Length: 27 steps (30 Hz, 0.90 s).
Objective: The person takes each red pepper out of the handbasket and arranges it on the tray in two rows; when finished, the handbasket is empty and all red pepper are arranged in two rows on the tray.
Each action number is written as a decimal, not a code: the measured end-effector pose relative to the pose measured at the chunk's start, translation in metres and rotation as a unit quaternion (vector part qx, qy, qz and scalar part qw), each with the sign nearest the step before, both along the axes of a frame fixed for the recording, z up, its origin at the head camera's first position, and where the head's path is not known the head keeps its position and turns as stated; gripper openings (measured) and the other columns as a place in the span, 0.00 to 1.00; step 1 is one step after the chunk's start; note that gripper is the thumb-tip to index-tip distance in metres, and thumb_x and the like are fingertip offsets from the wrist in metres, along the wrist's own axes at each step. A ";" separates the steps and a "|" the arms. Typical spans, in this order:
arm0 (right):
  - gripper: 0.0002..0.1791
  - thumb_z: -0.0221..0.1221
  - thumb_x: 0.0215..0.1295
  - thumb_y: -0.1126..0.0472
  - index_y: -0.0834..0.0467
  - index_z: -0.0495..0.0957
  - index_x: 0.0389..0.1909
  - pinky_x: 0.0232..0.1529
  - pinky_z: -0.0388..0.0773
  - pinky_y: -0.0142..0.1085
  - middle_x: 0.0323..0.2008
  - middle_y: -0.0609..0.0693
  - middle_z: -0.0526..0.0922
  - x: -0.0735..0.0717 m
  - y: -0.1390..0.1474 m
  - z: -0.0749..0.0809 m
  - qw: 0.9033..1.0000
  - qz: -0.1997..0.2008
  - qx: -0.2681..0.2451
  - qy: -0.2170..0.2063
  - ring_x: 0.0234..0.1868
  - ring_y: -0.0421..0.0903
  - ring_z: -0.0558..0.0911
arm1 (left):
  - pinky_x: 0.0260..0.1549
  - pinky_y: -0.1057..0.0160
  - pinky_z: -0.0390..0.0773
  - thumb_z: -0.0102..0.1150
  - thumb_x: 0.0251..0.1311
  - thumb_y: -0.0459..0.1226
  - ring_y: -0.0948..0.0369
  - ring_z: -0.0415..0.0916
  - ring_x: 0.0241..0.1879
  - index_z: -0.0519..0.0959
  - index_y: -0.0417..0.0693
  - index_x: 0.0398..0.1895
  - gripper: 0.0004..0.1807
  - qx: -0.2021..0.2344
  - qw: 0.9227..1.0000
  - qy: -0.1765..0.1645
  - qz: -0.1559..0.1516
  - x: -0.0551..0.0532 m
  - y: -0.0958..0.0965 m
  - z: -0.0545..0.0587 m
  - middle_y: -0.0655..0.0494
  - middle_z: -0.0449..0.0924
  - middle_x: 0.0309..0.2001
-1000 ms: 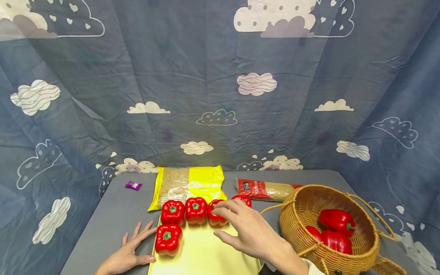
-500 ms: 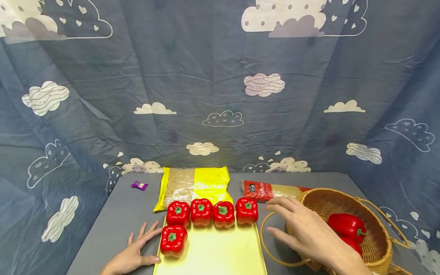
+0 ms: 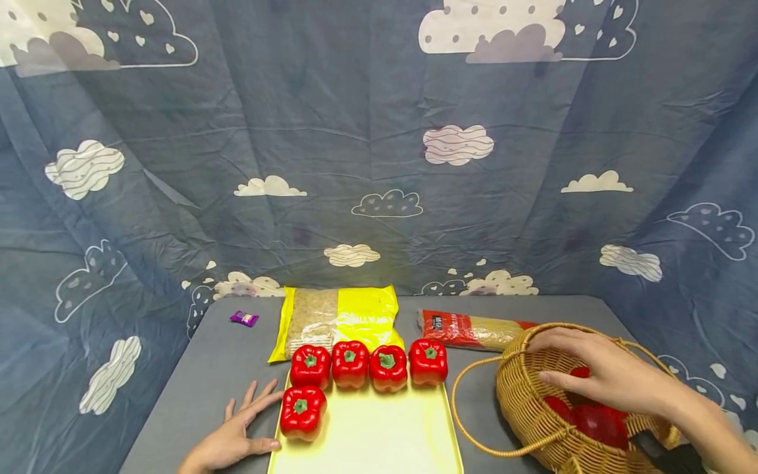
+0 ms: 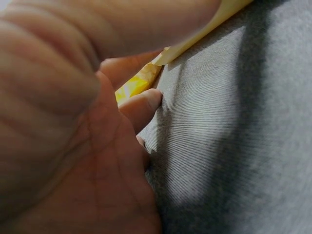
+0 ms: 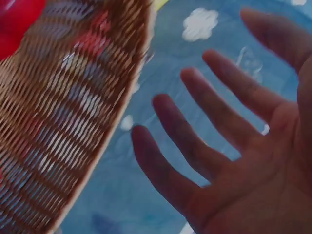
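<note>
My left hand (image 3: 233, 431) lies at the left edge of the yellow tray (image 3: 379, 441), fingers spread, with thumb and index finger at its rim. On the tray, several red bell peppers (image 3: 349, 364) line the far edge, and one more bell pepper (image 3: 303, 413) sits in front at the left corner. Over the mouth of the wicker basket (image 3: 527, 408) my right hand (image 3: 598, 372) hovers with nothing in it. Its fingers are extended and apart in the right wrist view. Beneath it, red peppers (image 3: 601, 424) lie inside the basket, partly hidden by the hand.
Behind the tray lies a yellow bag (image 3: 337, 319) of grain-like food. A red-and-clear pack of noodles (image 3: 474, 329) lies behind the basket. A small purple wrapped sweet (image 3: 245, 318) is at the back left. The basket's looped handle (image 3: 458, 411) sticks out toward the tray.
My right hand has moved from over the tray's far peppers rightward to above the basket, uncovering the fourth pepper in the row. My left hand stays at the tray's edge.
</note>
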State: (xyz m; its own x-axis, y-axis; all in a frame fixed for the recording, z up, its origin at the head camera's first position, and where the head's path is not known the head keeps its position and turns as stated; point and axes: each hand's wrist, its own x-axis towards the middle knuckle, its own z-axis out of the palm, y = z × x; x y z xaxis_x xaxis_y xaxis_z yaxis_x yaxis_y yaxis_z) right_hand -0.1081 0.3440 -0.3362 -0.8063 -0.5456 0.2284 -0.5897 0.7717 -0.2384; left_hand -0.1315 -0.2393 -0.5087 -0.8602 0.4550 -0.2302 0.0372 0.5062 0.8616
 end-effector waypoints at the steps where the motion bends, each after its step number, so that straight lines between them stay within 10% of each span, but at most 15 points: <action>1: 0.20 0.68 0.63 0.52 0.41 0.79 0.55 0.46 0.79 0.30 0.52 0.35 0.81 -0.002 0.008 0.000 1.000 0.002 0.003 -0.021 0.53 0.36 0.80 | 0.56 0.23 0.11 0.75 0.51 0.41 0.30 0.13 0.74 0.64 0.43 0.74 0.47 0.001 1.000 -0.002 0.002 0.000 0.000 0.000 0.33 0.41 0.79; 10: 0.25 0.62 0.70 0.52 0.51 0.73 0.66 0.45 0.80 0.29 0.63 0.54 0.76 -0.017 0.057 -0.016 0.984 0.004 0.018 -0.178 0.61 0.28 0.73 | 0.57 0.24 0.11 0.74 0.52 0.41 0.31 0.13 0.74 0.64 0.44 0.74 0.46 0.006 1.000 -0.002 0.005 0.001 0.001 -0.001 0.34 0.41 0.80; 27: 0.25 0.59 0.72 0.56 0.47 0.70 0.68 0.48 0.75 0.28 0.70 0.50 0.65 -0.036 0.097 -0.024 0.960 0.001 -0.011 -0.280 0.61 0.11 0.54 | 0.58 0.25 0.11 0.74 0.52 0.42 0.32 0.13 0.75 0.63 0.44 0.75 0.46 0.000 1.000 -0.004 0.006 -0.001 0.001 0.000 0.35 0.40 0.80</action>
